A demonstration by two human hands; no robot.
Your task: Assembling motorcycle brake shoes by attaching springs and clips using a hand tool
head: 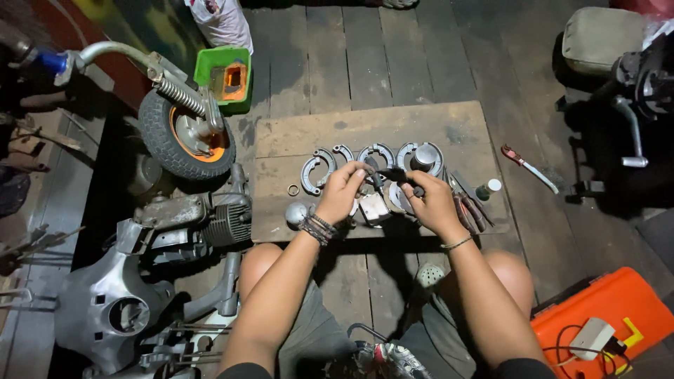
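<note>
Head view: left hand (342,191) and right hand (430,200), fingers pinched on one small dark tool (390,173), held just above the wooden board (365,130). Brake shoes (319,168) lie on the board beyond the hands; small wheel (184,133) left of the board; orange toolbox (607,319) at its near right.

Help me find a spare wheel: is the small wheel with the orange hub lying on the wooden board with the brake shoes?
No. The small wheel sits off the wooden board, to its left on the floor, while the brake shoes lie on the board.
</note>
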